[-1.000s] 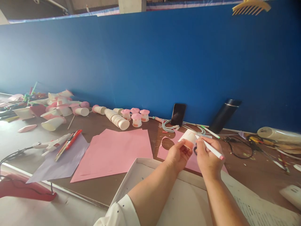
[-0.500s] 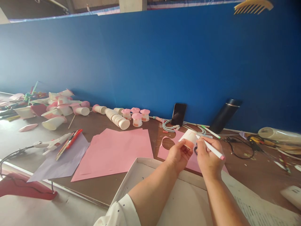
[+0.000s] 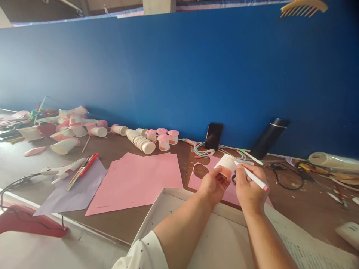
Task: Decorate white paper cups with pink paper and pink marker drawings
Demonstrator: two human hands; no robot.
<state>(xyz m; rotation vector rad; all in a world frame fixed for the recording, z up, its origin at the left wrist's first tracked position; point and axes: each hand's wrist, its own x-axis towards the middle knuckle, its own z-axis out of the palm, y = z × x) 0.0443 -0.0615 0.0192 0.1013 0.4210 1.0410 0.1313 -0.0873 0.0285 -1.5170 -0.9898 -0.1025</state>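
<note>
In my left hand (image 3: 214, 186) is a small white paper cup (image 3: 225, 163), tilted on its side, with an orange patch low on its wall. My right hand (image 3: 251, 188) grips a white marker pen (image 3: 255, 180) with a pink end. The pen's tip meets or nearly meets the cup's side; contact is too fine to tell. Beneath the hands lies pink paper (image 3: 198, 182) with a round hole cut in it. Several finished-looking cups with pink paper roofs (image 3: 163, 142) stand farther back, marked with orange drawings.
An open white box (image 3: 179, 194) sits under my forearms. Left are pink sheets (image 3: 140, 179), a utility knife (image 3: 74, 179), a glue gun (image 3: 66, 170) and stacked cups (image 3: 140, 142). A phone (image 3: 213, 136) and black bottle (image 3: 269, 138) lean against the blue partition (image 3: 179, 74).
Hardly anything differs. Both hands keep their hold on the cup and the pen, and the view has shifted very slightly.
</note>
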